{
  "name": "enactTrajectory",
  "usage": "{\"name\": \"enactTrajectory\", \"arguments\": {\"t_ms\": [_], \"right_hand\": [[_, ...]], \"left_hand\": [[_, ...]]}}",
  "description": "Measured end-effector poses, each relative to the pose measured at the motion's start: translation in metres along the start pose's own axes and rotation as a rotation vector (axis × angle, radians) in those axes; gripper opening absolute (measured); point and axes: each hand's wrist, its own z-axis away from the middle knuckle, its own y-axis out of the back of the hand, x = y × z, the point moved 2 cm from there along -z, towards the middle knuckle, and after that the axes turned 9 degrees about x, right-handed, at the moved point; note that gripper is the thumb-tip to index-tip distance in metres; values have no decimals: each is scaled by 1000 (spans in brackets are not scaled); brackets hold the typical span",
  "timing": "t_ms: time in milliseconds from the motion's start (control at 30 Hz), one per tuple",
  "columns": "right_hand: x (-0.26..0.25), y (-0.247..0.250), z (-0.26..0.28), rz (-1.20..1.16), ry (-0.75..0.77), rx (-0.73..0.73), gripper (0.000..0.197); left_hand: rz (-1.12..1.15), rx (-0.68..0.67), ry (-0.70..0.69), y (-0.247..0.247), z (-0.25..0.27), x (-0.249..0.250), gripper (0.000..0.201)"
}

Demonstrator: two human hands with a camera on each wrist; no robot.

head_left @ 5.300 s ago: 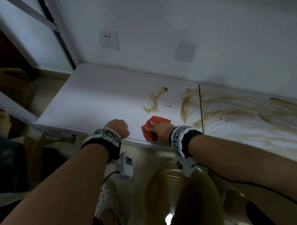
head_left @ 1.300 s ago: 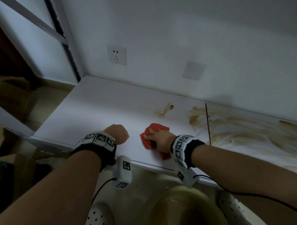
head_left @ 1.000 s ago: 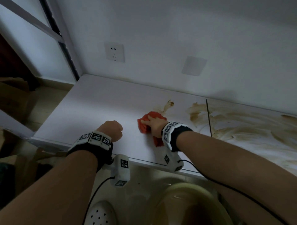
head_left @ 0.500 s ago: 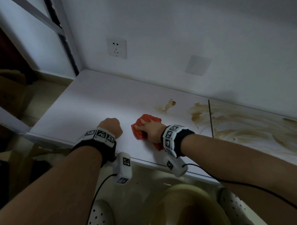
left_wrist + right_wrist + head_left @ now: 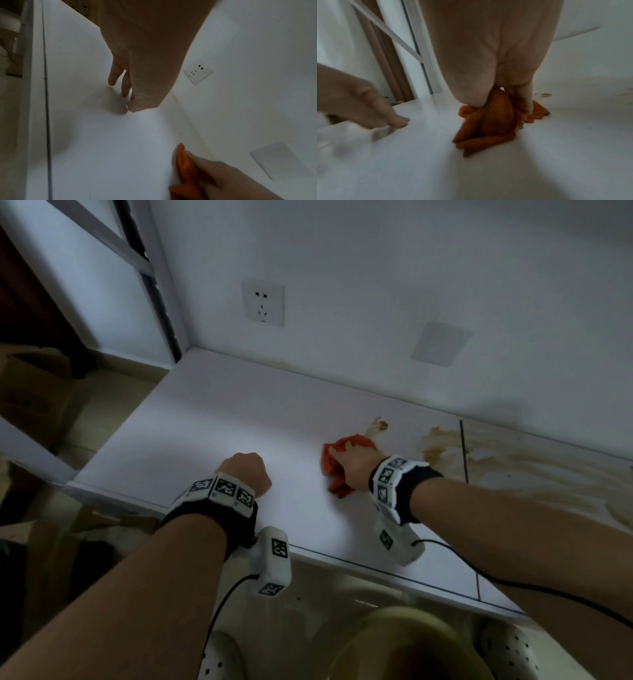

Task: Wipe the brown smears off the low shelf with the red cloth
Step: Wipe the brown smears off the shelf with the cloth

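Wiping reaches the small brown smear

Right hand [image 5: 356,465], fingers bunched round the red cloth [image 5: 337,474], has pushed it back up the low shelf [image 5: 205,419] to the shrunken smear [image 5: 376,426]; left hand [image 5: 245,472] stays braced, fingers curled, empty; bigger smears [image 5: 513,460] remain rightward

right hand [image 5: 489,75] bunches red cloth [image 5: 493,121] on white shelf [image 5: 556,155]; left hand [image 5: 363,100] fingertips on shelf | small brown smear [image 5: 545,94] just beyond
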Motion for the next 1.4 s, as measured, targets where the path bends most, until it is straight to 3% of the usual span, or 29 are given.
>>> {"name": "enactTrajectory", "arguments": {"t_ms": [167,300,400,533,633,700,800,900,1000,1100,1200,1400], "right_hand": [[-18,-25,5,-47,58,-74,40],[-19,-19,-14,44,83,-39,64],[-17,-5,-23,94,39,-6,81],[2,5,-32,178,-23,-17,75],[29,6,-21,183,-38,35,46],[34,5,-3,209,-17,76,38],[21,-3,16,228,63,57,39],[-6,-18,17,166,128,-8,53],[-20,-21,0,96,118,-47,58],[-20,-17,-19,113,109,-17,70],[-7,-9,-29,107,81,9,66],[47,8,-6,130,-26,68,48]], "left_hand": [[16,27,10,1,-1,5,24],[-10,24,4,1,3,6,12],[-10,13,-8,0,5,6,16],[3,30,4,-1,4,3,25],[27,43,2,1,3,3,30],[50,43,22,3,5,5,30],[81,62,57,7,11,12,29],[103,60,73,6,14,16,27],[69,39,63,6,14,17,15],[40,3,64,6,14,15,23],[55,-6,62,10,14,17,16],[75,27,95,12,10,20,30]]}}
